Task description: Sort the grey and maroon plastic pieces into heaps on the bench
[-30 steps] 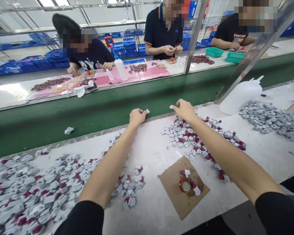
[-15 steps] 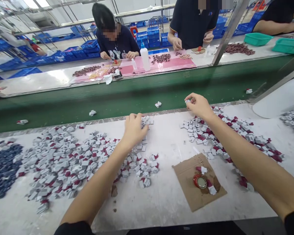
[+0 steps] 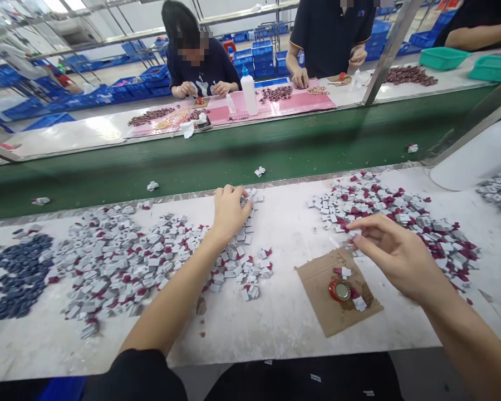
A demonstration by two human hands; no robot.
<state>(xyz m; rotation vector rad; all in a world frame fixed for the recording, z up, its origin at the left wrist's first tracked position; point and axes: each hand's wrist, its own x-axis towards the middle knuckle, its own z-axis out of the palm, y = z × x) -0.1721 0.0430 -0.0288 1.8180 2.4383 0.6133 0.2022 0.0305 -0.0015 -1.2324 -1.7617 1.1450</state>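
My right hand (image 3: 401,257) pinches a small grey piece (image 3: 352,234), fingertips nearly together; the red cap (image 3: 340,290) on cardboard (image 3: 321,312) lies toward me from it (left hand (image 3: 229,213) farther, half-curled over the pile (image 3: 150,259), grip can't tell).

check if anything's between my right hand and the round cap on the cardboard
Yes: in this view a small grey and maroon piece lies on the cardboard, between the right hand and the round cap, by the cap's far edge. It lies low, so the hand could probably pass over it.
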